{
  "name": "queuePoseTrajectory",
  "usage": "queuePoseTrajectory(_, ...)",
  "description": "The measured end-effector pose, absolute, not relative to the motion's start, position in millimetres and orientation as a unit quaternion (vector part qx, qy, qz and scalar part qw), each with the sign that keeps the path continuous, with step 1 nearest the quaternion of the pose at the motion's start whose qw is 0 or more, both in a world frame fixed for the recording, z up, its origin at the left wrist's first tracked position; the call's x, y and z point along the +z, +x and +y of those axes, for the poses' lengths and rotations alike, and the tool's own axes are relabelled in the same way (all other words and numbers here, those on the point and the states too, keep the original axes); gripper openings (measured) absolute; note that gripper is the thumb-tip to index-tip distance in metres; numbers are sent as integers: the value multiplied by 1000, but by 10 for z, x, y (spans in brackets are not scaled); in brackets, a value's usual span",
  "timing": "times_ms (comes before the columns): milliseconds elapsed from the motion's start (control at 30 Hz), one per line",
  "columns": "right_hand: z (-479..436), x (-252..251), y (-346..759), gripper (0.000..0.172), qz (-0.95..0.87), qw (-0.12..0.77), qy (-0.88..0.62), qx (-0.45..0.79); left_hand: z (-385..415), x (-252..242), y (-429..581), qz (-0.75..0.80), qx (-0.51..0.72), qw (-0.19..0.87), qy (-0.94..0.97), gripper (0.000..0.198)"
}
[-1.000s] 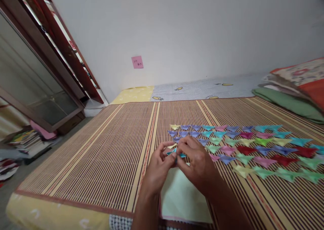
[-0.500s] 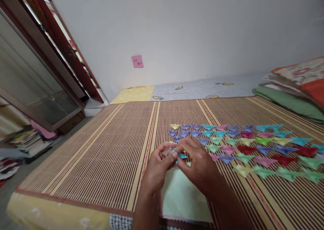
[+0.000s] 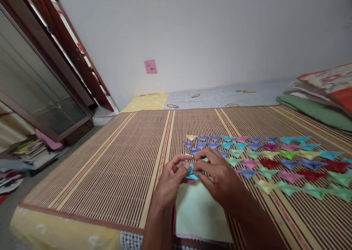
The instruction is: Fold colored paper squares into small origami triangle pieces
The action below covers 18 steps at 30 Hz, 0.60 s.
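Note:
My left hand (image 3: 171, 180) and my right hand (image 3: 218, 174) meet above the striped bamboo mat (image 3: 110, 169), fingers pinched together on a small folded blue paper piece (image 3: 190, 172). Under my hands lies a pale green sheet of paper (image 3: 196, 213). To the right, several folded paper triangles (image 3: 264, 156) in blue, pink, green, yellow, purple and red lie in rows on the mat.
A folded green blanket (image 3: 313, 112) and patterned pillows (image 3: 330, 81) lie at the right. A glass-fronted wooden cabinet (image 3: 41, 77) leans at the left, with stacked books (image 3: 30, 151) on the floor. A pink note (image 3: 150, 66) sticks on the white wall.
The blue paper has turned in my fingers and now points downward between the thumbs. Both hands stay in the same place; the view has shifted slightly.

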State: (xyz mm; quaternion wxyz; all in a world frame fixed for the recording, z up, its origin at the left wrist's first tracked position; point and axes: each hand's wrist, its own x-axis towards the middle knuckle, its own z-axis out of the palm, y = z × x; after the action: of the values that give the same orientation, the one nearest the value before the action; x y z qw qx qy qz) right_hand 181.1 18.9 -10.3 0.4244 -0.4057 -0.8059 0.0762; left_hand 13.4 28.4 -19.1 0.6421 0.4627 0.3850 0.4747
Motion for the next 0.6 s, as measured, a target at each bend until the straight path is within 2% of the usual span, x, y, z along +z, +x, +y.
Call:
queuePoseTrajectory(167, 190, -129, 1769, 19, -821, 419, -382, 66, 289, -207, 133, 375, 465, 658, 459, 34)
queuePoseTrajectory(600, 186, -131, 1786, 18, -840, 393, -369, 58, 331, -253, 91, 346, 457, 701, 424, 33)
